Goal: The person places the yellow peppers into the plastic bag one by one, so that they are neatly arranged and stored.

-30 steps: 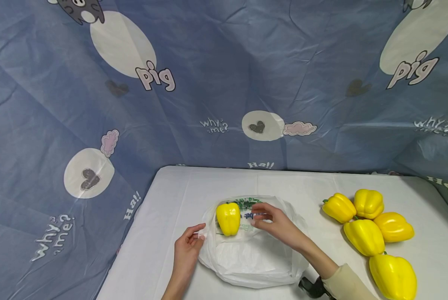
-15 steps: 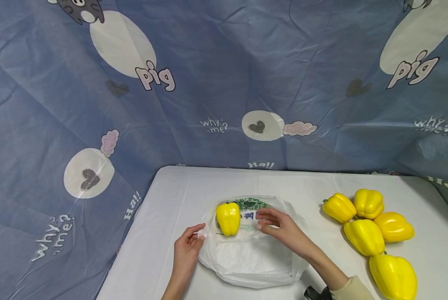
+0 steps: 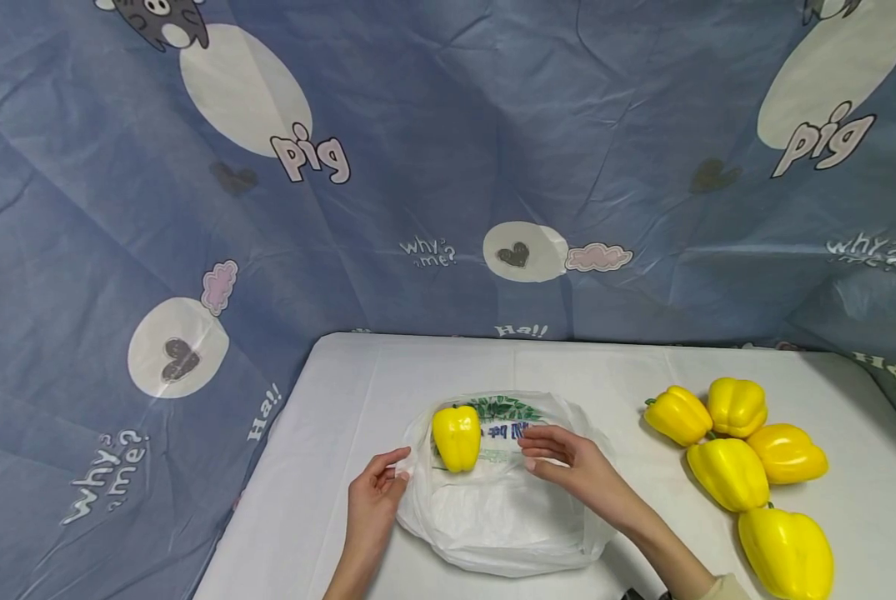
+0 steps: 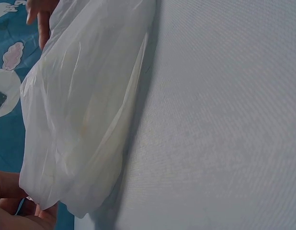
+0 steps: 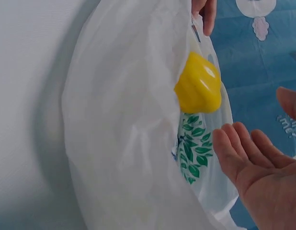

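Observation:
A white plastic bag (image 3: 508, 525) with a green leaf print lies with its mouth spread on the table. Inside it, toward the left, sits a yellow bell pepper (image 3: 457, 439). My left hand (image 3: 375, 500) pinches the bag's left rim between thumb and fingers, which the left wrist view also shows at the bag's edge (image 4: 40, 191). Over the right part of the bag hovers my right hand (image 3: 575, 471), fingers loosely extended and holding nothing. The right wrist view shows its palm (image 5: 272, 187) turned up, apart from the pepper.
Several more yellow bell peppers (image 3: 728, 475) lie grouped on the white table (image 3: 598, 367) to the right of the bag. Behind the table's far edge hangs a blue printed cloth (image 3: 417, 150), which also drapes down the left side.
My right hand has drawn back to the right, away from the pepper in the bag, uncovering more of the print. The left hand and the peppers stay where they were.

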The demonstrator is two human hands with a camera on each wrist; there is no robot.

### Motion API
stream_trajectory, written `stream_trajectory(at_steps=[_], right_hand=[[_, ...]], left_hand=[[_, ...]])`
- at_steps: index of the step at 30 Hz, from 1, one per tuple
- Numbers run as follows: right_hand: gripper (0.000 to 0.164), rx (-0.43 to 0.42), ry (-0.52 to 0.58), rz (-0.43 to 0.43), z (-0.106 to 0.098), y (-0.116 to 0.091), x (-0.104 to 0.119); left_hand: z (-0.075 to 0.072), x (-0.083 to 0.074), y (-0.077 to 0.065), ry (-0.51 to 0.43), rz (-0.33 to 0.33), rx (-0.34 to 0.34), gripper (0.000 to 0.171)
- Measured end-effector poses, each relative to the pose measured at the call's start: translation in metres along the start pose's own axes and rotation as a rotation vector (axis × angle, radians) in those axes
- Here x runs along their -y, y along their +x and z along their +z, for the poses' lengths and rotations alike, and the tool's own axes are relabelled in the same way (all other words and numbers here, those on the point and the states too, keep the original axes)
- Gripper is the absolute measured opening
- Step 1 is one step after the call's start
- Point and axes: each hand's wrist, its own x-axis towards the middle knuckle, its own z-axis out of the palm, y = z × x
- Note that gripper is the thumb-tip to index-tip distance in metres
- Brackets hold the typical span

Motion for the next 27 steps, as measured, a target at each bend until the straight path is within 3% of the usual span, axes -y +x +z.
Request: stream_trajectory(at_steps=[12, 27], right_hand=[[0.053, -0.028, 0.022, -0.033, -0.007, -0.018, -0.001], [0.052, -0.135, 0.069, 0.029, -0.017, -0.042, -0.003]], left_hand=[[0.001, -0.001, -0.001, -0.004, 0.012, -0.007, 0.033], [0.0, 0.0, 0.0, -0.001, 0.016, -0.001, 0.033]])
